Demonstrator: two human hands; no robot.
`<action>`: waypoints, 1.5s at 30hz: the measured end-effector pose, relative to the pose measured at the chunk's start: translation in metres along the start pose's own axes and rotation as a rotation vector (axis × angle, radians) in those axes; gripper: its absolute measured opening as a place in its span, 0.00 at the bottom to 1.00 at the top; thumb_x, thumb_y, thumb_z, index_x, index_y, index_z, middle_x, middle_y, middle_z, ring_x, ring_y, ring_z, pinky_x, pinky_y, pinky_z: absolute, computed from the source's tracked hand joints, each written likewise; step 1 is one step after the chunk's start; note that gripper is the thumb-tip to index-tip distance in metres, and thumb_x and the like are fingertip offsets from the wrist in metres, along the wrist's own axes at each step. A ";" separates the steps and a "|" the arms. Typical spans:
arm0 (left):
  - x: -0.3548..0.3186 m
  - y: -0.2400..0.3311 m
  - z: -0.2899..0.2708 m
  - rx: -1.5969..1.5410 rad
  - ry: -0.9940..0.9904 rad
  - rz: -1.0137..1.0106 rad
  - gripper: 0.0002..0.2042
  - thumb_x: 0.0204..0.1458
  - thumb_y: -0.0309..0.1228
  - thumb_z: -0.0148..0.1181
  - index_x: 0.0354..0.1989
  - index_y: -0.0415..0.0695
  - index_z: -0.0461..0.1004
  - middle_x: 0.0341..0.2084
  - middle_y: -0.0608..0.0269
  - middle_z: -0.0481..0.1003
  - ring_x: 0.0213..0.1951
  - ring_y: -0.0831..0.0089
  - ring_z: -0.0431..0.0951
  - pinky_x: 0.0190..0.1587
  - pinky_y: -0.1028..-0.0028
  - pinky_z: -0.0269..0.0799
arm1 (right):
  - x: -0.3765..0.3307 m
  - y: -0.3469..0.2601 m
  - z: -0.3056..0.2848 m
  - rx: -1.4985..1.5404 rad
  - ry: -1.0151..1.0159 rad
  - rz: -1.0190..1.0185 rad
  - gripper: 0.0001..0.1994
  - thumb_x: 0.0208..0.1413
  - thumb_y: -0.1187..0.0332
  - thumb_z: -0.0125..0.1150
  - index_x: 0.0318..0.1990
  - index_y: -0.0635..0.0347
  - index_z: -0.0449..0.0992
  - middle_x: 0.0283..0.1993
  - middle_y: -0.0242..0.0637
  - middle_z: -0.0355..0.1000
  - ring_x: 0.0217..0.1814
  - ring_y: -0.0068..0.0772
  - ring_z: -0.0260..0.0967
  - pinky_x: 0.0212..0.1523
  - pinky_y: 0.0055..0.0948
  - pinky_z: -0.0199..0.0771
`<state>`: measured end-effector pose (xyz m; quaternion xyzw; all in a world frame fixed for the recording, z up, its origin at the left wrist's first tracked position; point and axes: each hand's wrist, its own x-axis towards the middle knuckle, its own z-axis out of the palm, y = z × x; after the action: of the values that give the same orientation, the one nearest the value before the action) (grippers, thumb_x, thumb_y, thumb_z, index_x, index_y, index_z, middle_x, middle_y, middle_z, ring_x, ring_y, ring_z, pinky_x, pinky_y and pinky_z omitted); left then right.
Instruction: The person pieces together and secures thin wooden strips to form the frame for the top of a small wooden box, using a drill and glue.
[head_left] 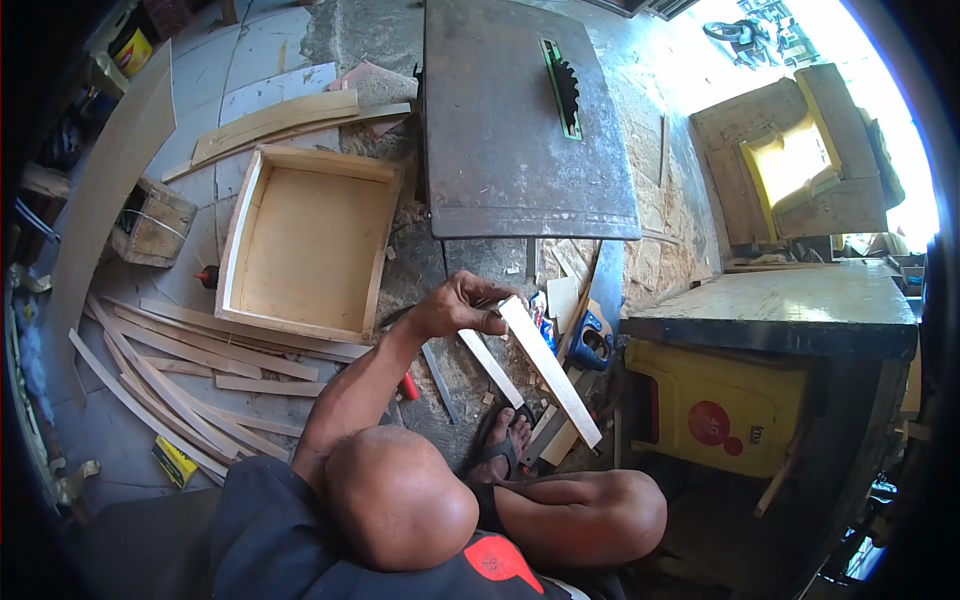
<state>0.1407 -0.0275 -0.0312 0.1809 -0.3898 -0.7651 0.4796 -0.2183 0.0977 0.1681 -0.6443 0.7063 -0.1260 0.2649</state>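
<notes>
My left hand (462,307) reaches out past my raised knee, its fingers closed on the upper end of a pale wooden strip (550,372). The strip slants down to the right, its lower end near my sandalled foot. Under and beside it, a second light strip (490,368) lies lower, close to the floor. Just right of the held strip is a handsaw (592,338) with a blue handle, its blade pointing away from me. My right hand does not show.
Ahead stands a metal saw table (520,190) with a toothed blade (565,90) rising through a green-edged slot. A shallow wooden box (310,240) lies to the left, near several long wood strips (190,350). A workbench (780,305) with a yellow plastic container (720,405) beneath stands right.
</notes>
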 end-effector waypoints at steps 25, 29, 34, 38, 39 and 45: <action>0.001 0.005 0.006 -0.043 -0.021 -0.051 0.26 0.48 0.24 0.78 0.57 0.37 0.80 0.47 0.62 0.84 0.48 0.79 0.81 0.52 0.76 0.77 | 0.092 -0.205 -0.001 -0.169 -0.332 -0.097 0.14 0.47 0.68 0.62 0.38 0.71 0.81 0.21 0.45 0.77 0.24 0.27 0.75 0.29 0.37 0.77; 0.002 0.006 0.006 -0.049 -0.017 -0.073 0.26 0.48 0.24 0.78 0.57 0.37 0.80 0.48 0.62 0.84 0.49 0.79 0.80 0.52 0.76 0.77 | 0.090 -0.200 0.012 -0.130 -0.310 -0.233 0.15 0.48 0.68 0.65 0.40 0.70 0.81 0.22 0.49 0.77 0.24 0.27 0.75 0.30 0.38 0.77; -0.001 0.012 0.006 -0.082 -0.044 -0.062 0.26 0.48 0.23 0.78 0.58 0.38 0.80 0.49 0.64 0.83 0.49 0.80 0.80 0.52 0.76 0.77 | 0.091 -0.214 0.018 -0.170 -0.370 -0.119 0.14 0.48 0.67 0.65 0.39 0.69 0.82 0.23 0.51 0.76 0.25 0.27 0.75 0.32 0.39 0.78; -0.001 0.012 0.007 -0.075 -0.040 -0.061 0.25 0.48 0.22 0.77 0.58 0.39 0.80 0.50 0.64 0.83 0.49 0.81 0.79 0.52 0.76 0.77 | 0.091 -0.211 0.019 -0.182 -0.378 -0.111 0.13 0.48 0.67 0.64 0.39 0.68 0.82 0.23 0.52 0.77 0.26 0.27 0.76 0.33 0.39 0.77; -0.002 0.014 0.007 -0.063 -0.038 -0.072 0.25 0.48 0.22 0.77 0.58 0.39 0.80 0.50 0.64 0.83 0.49 0.81 0.79 0.52 0.76 0.77 | 0.091 -0.211 0.019 -0.180 -0.379 -0.114 0.14 0.48 0.67 0.64 0.39 0.68 0.82 0.23 0.52 0.77 0.26 0.28 0.76 0.33 0.39 0.77; -0.001 0.006 0.007 -0.077 -0.030 -0.067 0.26 0.47 0.23 0.78 0.57 0.38 0.80 0.50 0.63 0.83 0.49 0.81 0.79 0.54 0.75 0.76 | 0.089 -0.205 0.021 -0.162 -0.355 -0.121 0.14 0.48 0.67 0.63 0.39 0.68 0.81 0.24 0.52 0.77 0.26 0.36 0.79 0.34 0.41 0.78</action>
<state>0.1399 -0.0247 -0.0222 0.1638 -0.3611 -0.7978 0.4542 -0.0364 -0.0144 0.2381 -0.7168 0.6164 0.0309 0.3245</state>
